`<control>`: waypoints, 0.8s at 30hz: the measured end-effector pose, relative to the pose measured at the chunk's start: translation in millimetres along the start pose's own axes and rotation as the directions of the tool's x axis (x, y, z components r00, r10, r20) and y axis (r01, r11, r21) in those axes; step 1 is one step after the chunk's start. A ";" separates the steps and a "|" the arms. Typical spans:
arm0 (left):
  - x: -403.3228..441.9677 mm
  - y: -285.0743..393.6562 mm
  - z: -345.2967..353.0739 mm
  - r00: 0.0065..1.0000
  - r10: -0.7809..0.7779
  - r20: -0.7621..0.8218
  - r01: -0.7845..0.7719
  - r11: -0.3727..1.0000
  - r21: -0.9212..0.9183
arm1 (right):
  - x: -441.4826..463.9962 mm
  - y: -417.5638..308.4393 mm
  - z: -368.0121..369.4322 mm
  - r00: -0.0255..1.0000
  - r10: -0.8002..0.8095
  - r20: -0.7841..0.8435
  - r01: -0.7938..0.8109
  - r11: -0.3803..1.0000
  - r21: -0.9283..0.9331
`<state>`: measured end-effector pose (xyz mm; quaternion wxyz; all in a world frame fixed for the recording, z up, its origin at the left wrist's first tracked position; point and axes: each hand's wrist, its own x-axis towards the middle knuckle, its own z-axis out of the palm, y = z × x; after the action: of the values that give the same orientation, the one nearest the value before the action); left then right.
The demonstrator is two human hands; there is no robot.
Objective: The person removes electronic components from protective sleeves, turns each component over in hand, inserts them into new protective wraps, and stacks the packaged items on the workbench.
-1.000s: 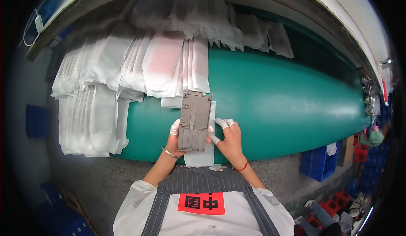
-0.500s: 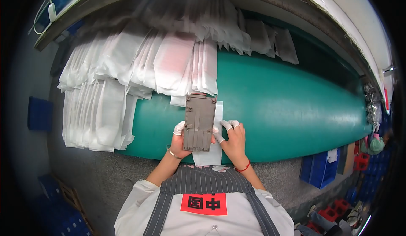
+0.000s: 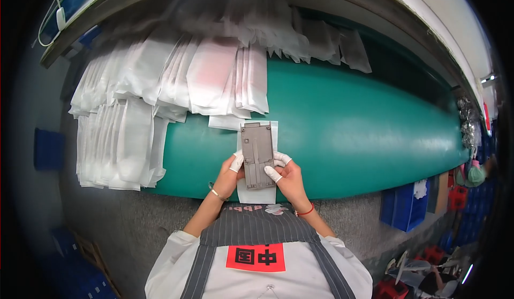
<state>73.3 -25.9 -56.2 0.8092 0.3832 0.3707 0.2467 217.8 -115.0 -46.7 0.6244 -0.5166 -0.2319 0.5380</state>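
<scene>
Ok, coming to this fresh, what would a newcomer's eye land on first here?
Probably the bright green table sweeping across the view, with overlapping rows of white pouches along its left and far side. Near the middle of the closest edge, the left hand and right hand grip a grey plastic panel from either side. The red square with black characters stands out on the person's chest, bottom centre.

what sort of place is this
Probably a factory or workshop bench: rows of white sleeves lie on a long green tabletop, a blue bin sits beyond its edge, and white-capped fingers hold a grey panel.
</scene>
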 end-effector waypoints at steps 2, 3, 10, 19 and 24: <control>-3.4 5.0 2.2 0.914 0.403 -0.051 -0.326 0.802 0.501 | -3.8 -1.1 -4.7 1.000 0.020 -0.018 -0.019 1.000 0.018; -6.7 11.4 3.1 0.840 0.540 -0.054 -0.344 0.606 0.717 | -5.4 -0.2 -7.0 1.000 0.020 -0.023 -0.020 1.000 0.015; -10.9 6.7 -3.8 0.869 0.492 0.048 -0.164 0.195 0.967 | -12.3 6.5 -14.2 0.997 -0.022 -0.080 0.019 0.999 -0.031; 0.3 -7.2 5.5 0.908 0.414 -0.066 -0.368 0.862 0.348 | -20.0 -6.5 -15.1 0.993 -0.088 -0.081 0.087 0.996 -0.021; -2.7 -5.0 23.5 0.918 0.393 -0.060 -0.374 0.904 0.205 | -22.8 -9.5 -12.6 0.991 -0.117 -0.060 0.118 0.993 0.015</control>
<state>90.8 -41.0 -49.0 0.6850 0.5112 0.3497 0.3836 225.4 -139.7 -36.6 0.6663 -0.5120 -0.2386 0.4868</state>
